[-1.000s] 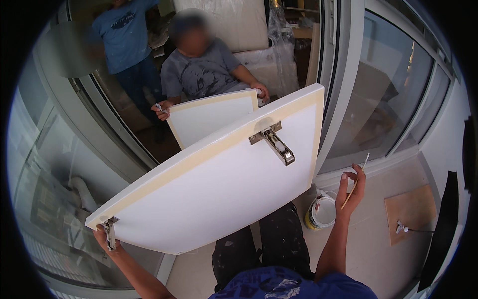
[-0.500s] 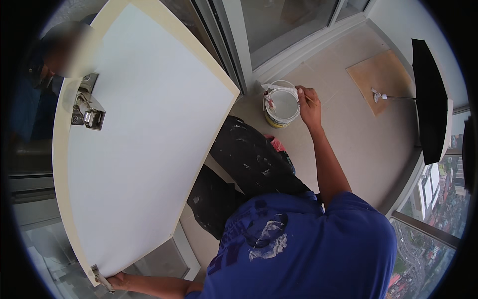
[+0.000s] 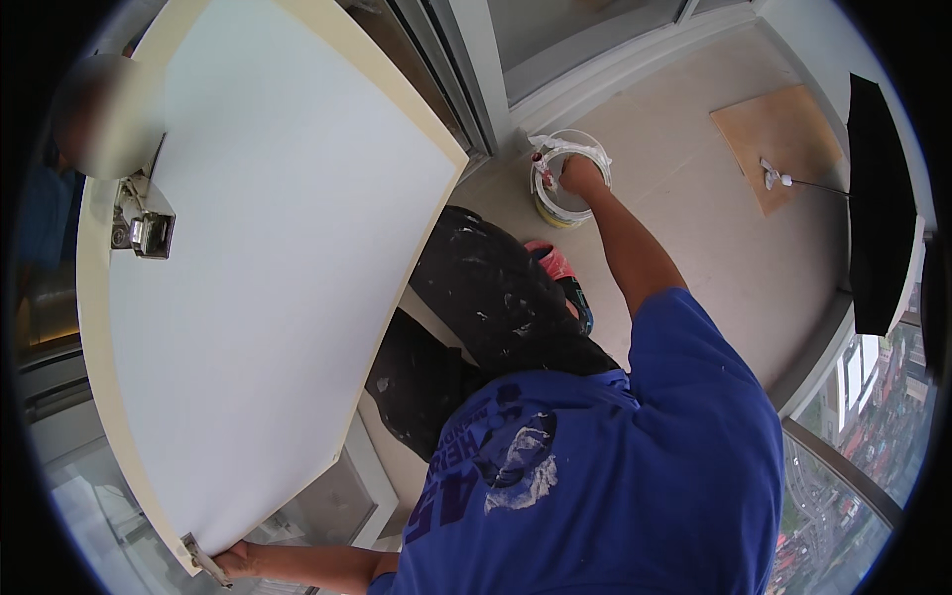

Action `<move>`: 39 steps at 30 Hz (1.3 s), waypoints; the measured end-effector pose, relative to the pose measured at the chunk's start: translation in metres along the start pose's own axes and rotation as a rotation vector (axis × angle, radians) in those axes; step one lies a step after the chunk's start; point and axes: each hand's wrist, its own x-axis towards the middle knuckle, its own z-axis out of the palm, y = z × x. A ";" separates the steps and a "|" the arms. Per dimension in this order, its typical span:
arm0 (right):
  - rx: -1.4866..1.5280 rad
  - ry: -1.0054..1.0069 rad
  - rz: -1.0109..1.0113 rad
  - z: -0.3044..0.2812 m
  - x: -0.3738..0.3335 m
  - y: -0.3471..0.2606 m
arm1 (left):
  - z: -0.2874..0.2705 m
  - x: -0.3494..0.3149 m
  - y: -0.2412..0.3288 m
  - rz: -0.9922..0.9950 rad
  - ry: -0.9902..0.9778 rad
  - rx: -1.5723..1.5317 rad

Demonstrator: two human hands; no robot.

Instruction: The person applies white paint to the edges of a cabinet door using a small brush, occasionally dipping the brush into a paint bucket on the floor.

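"Where was the white panel (image 3: 268, 258), and what held it?"

"It slanted along the person's left side. The left hand (image 3: 236, 561) was closed on its lower edge, right beside the small metal hinge (image 3: 204, 559) — some fingers were hidden."

"And the right hand (image 3: 583, 177)?"

"Down in the bucket (image 3: 565, 220), which stood on the floor to the panel's right. Whether its fingers were apart, together or clamped on something, I couldn't tell."

"What did doing that well call for?"

"A firm left grip, I'd judge, since reaching to the panel's right could have twisted it. The dark trousers (image 3: 486, 297) lay close along the panel's right edge, so a little clearance mattered — paint flecks marked them. In the bucket, the fingers needed to avoid the reddish tool (image 3: 542, 167) on the side toward the panel, and any lift called for letting drips fall inside first."
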 end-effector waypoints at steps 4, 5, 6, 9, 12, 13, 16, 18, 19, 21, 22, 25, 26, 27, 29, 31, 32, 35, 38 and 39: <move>0.248 -0.135 0.181 -0.013 -0.007 -0.016 | -0.003 -0.007 0.022 0.002 -0.051 -0.011; 0.285 -0.157 0.211 -0.012 -0.008 -0.019 | -0.002 -0.008 0.025 0.009 -0.046 0.014; 0.293 -0.161 0.216 -0.012 -0.009 -0.022 | -0.001 -0.009 0.028 0.017 -0.041 0.039; 0.266 -0.146 0.189 -0.004 -0.003 -0.014 | -0.005 -0.007 0.029 0.030 -0.008 0.050; 0.217 -0.133 0.145 0.010 0.002 0.000 | -0.006 0.003 0.030 0.028 -0.063 0.034; 0.246 -0.159 0.169 0.012 0.002 0.000 | -0.007 0.002 0.032 0.034 -0.089 0.041; 0.287 -0.200 0.221 0.017 0.003 0.001 | -0.006 0.002 0.038 0.043 -0.129 0.050; 0.285 -0.222 0.240 0.021 0.003 0.002 | -0.003 0.001 0.042 0.039 -0.102 0.040; 0.279 -0.232 0.247 0.023 0.006 0.005 | -0.003 0.002 0.043 0.020 -0.077 0.043; 0.229 -0.206 0.208 0.028 0.006 0.012 | -0.008 0.007 0.044 -0.018 -0.026 0.047; 0.187 -0.167 0.164 0.034 0.005 0.019 | -0.016 0.012 0.041 -0.004 -0.042 0.047; 0.216 -0.267 0.220 0.027 0.004 0.005 | -0.032 0.017 0.045 0.031 -0.045 0.082; 0.250 -0.332 0.277 0.020 0.004 0.001 | -0.027 0.014 0.046 0.036 -0.029 0.097; 0.198 -0.336 0.240 0.012 0.003 -0.003 | -0.021 0.011 0.047 0.040 -0.014 0.110; 0.097 -0.335 0.169 -0.005 0.003 -0.006 | 0.000 0.005 0.047 0.075 0.051 0.139; 0.112 -0.248 0.164 -0.023 -0.005 -0.010 | 0.007 0.007 0.053 0.089 0.033 0.125; 0.113 -0.204 0.158 -0.034 -0.011 -0.012 | 0.004 0.005 0.056 0.083 -0.013 0.097; 0.048 -0.031 0.055 -0.070 -0.039 -0.011 | -0.002 0.004 0.058 0.079 -0.060 0.069; 0.389 0.064 0.209 -0.102 -0.080 -0.009 | -0.004 0.002 0.051 0.077 -0.031 0.080; 0.457 0.050 0.251 -0.111 -0.091 -0.008 | -0.004 0.001 0.049 0.072 -0.026 0.082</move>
